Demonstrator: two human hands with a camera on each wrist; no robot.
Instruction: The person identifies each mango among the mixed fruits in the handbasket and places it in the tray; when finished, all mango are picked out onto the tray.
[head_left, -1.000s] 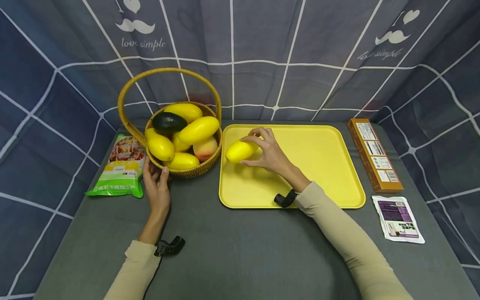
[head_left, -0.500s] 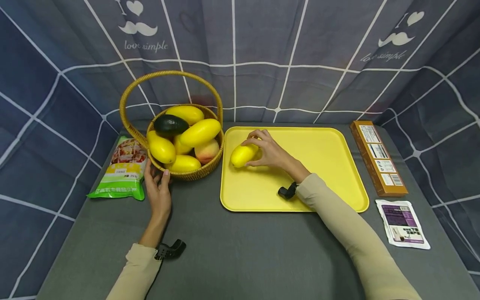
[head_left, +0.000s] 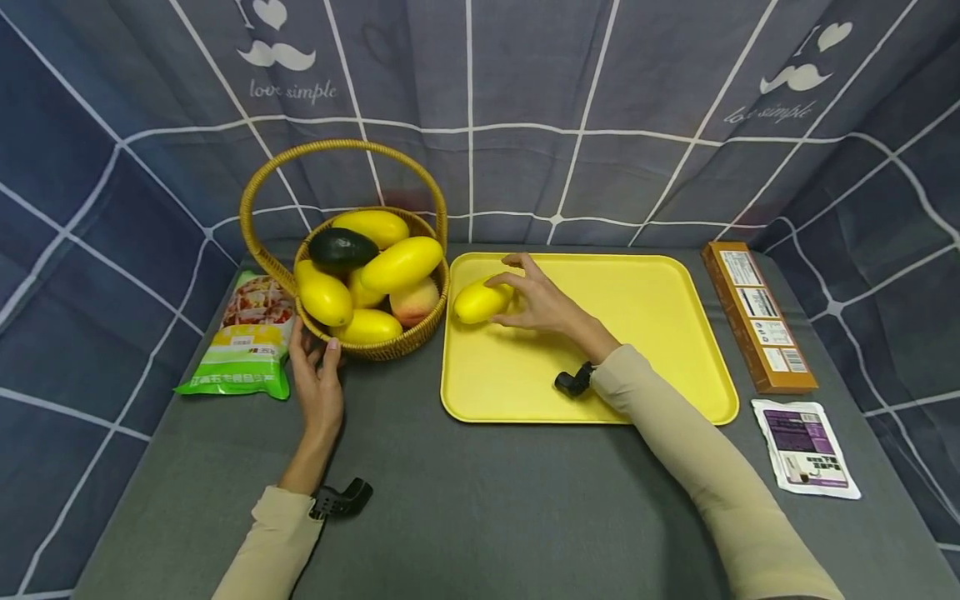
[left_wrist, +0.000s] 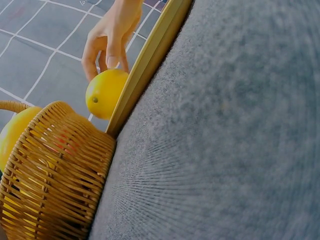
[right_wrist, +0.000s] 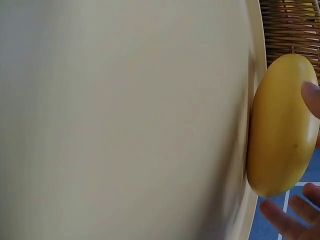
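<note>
At the far left we see a green snack bag (head_left: 242, 343) lying flat beside the wicker basket (head_left: 390, 342), which holds yellow mangoes (head_left: 399, 263), an avocado (head_left: 342, 248) and a peach (head_left: 414, 302), and our left hand (head_left: 318, 375) rests against the basket's near wall with its fingers fairly straight, gripping nothing. To the right, our right hand (head_left: 542, 302) touches a yellow mango (head_left: 480, 300) with loosely spread fingertips at the far-left corner of the yellow tray (head_left: 645, 333), the fruit lying on the tray just beside the basket. Farther right lie a brown box (head_left: 757, 315) and, nearer us, a purple-and-white sachet (head_left: 806, 447).
</note>
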